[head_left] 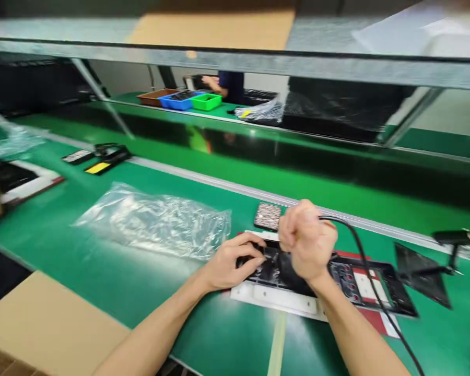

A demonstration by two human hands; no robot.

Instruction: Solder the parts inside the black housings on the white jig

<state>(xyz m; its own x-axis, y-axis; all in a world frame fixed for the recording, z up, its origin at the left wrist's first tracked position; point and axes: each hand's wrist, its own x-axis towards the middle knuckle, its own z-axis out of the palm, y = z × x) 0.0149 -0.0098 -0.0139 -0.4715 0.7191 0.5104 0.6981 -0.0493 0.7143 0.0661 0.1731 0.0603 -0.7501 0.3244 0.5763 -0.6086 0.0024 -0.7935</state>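
Head view: holds the right hand (307,240) clenched, wrist bent, forearm slanting in from the lower right. Shows a black cable (351,230) running off just right of that fist; cannot tell the thing gripped, hidden by the fingers. Rests the left hand (235,261) just left of the fist, fingers curled and tips down; cannot tell whether pinching anything. Has a green bench (219,334) beneath both hands, with a clear plastic bag (160,224) left of the left hand and a small speckled box (268,215) just beyond and left of the fist. Includes a metal shelf (235,60) above and, far beyond the hands, a green bin (207,102) near a co-worker's dark sleeve (233,86). Places the black housing (339,275) under the grip: touched by the left fingertips, passing below the fist, reaching out to its right, with a white fixture (282,301) along the near side.
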